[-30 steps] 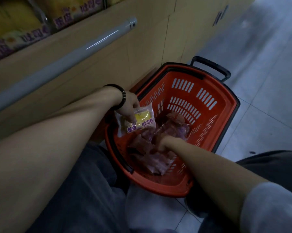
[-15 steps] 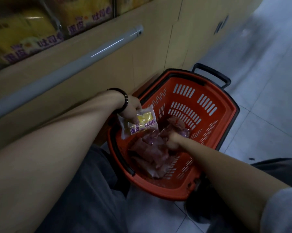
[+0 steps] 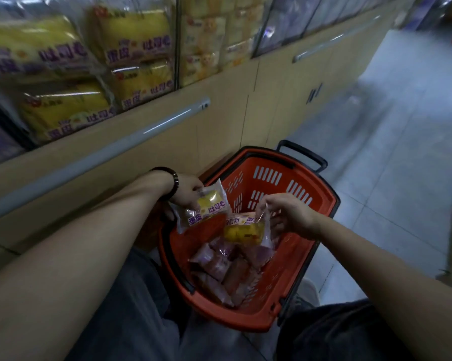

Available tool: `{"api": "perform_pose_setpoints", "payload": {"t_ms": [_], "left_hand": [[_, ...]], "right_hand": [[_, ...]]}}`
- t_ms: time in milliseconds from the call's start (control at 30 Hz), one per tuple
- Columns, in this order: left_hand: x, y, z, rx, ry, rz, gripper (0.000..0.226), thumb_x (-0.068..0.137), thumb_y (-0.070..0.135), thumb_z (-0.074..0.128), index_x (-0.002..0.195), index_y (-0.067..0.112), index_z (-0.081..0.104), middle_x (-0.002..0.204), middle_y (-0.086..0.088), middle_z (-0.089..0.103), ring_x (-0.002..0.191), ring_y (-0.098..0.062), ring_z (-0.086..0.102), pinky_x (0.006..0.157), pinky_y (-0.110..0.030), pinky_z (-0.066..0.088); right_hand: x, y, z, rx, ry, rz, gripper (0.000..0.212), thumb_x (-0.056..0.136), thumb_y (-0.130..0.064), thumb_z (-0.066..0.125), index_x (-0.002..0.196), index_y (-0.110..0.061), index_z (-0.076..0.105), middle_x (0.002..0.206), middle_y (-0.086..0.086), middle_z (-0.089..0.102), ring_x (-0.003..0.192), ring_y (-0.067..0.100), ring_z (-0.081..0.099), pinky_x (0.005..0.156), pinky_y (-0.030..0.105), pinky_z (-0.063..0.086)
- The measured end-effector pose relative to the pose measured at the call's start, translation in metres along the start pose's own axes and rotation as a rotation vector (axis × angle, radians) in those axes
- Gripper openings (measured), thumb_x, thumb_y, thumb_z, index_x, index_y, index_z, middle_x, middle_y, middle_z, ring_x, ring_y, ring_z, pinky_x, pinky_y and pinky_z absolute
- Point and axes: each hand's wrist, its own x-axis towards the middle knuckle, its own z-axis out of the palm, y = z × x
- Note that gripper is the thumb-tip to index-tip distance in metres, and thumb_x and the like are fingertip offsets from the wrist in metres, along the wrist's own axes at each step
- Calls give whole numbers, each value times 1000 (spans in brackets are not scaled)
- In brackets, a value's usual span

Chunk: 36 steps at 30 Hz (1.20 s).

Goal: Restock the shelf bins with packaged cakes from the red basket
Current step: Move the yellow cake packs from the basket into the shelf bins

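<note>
The red basket (image 3: 292,277) stands on the floor between my knees, with several pinkish packaged cakes (image 3: 221,267) lying in its bottom. My left hand (image 3: 187,190), a dark bead bracelet on its wrist, grips a yellow packaged cake (image 3: 206,207) over the basket's left rim. My right hand (image 3: 288,211) pinches the top corner of a second yellow packaged cake (image 3: 245,230), which hangs above the pile. The shelf bins (image 3: 94,63) at upper left hold yellow cake packs behind clear fronts.
A beige cabinet front with a long grey handle bar (image 3: 131,142) runs below the bins. The basket's black pull handle (image 3: 304,155) points away from me. Grey tiled floor (image 3: 391,157) stretches to the right.
My right hand has come up out of the pile holding a second yellow cake pack. The view has tilted up, bringing the shelf bins into sight. My left hand still holds its pack.
</note>
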Motion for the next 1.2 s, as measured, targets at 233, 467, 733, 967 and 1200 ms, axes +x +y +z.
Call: {"api": "perform_pose_setpoints", "payload": {"t_ms": [233, 467, 733, 967, 1200], "left_hand": [[-6, -18, -10, -276, 91, -20, 38, 91, 10, 76, 123, 18, 57, 121, -18, 63, 98, -39, 71, 61, -46, 64], [-25, -3, -10, -594, 141, 101, 44, 79, 19, 84, 118, 16, 64, 113, -11, 73, 102, -36, 72, 79, -51, 62], [-28, 23, 2, -609, 9, 284, 36, 104, 23, 60, 119, 55, 61, 130, -2, 67, 104, -28, 72, 63, -45, 63], [-42, 38, 10, -550, 11, 344, 33, 84, 74, 62, 104, 48, 67, 102, 17, 75, 96, -20, 73, 69, -34, 59], [-65, 40, 2, -597, 121, 466, 30, 95, 49, 59, 115, 28, 68, 104, 9, 79, 94, -8, 76, 77, -23, 59]], "right_hand": [[-20, -19, -16, -212, 164, -279, 29, 83, -6, 86, 94, -6, 59, 102, 13, 66, 99, 23, 70, 74, 40, 62], [-23, -44, -2, -144, 126, -259, 78, 74, -14, 94, 139, -27, 53, 117, 7, 71, 105, 24, 74, 88, 47, 64], [-22, -50, 9, -148, 290, -399, 29, 82, -19, 89, 106, -12, 74, 99, 5, 79, 90, 21, 78, 83, 48, 65], [-15, -58, 18, -148, 319, -396, 65, 81, -31, 90, 137, -25, 58, 103, 1, 81, 95, 14, 78, 86, 41, 64], [-27, -89, 18, -163, 370, -465, 45, 84, -52, 82, 120, -27, 70, 106, -3, 78, 97, 10, 75, 88, 41, 64]]}}
